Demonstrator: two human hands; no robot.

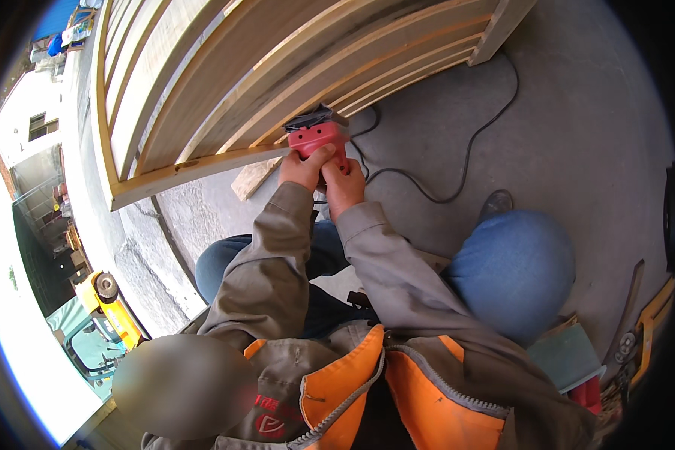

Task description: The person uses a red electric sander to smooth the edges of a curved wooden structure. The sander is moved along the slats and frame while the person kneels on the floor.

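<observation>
A red power sander (319,139) is gripped by both hands, its dark sanding pad against or very close to the lower edge of a slatted wooden frame (195,171). My left hand (300,172) wraps the left side of the tool's body. Just to its right, my right hand (343,187) is closed around the tool's grip, partly covering it. The tall frame, with several pale parallel slats, stands ahead and to the left.
A black cord (465,172) loops over the grey concrete floor (577,135). Under the frame lies a short wood block (253,178). At the lower right are a grey-green box (570,356) and a yellow-edged tool (652,311). Outside on the left stands a yellow vehicle (112,307).
</observation>
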